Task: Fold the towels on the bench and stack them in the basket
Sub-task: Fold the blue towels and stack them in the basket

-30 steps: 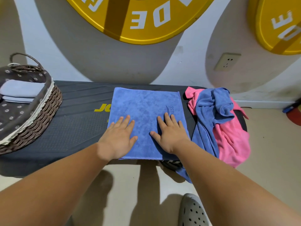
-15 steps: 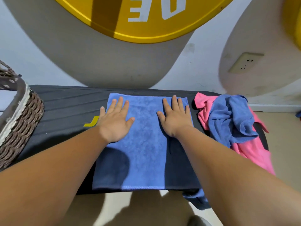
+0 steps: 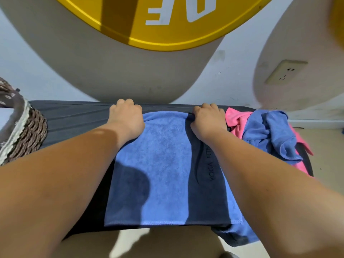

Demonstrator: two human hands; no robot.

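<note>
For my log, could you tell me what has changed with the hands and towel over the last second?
The left hand and right hand slid forward across the blue towel, going from flat palms to fingers curled round its far corners. The towel stays spread on the bench; the crumpled pile and basket stay put.

Between left hand (image 3: 126,118) and right hand (image 3: 207,121): blue towel (image 3: 167,164), matt cloth, short fuzzy nap. Under both hands: bench (image 3: 74,118), dark matt padding, finely ribbed. Left of left hand: basket (image 3: 31,131), rough woven wicker, cloth liner. Right of right hand: towel heap (image 3: 270,131), same matt cloth
</note>
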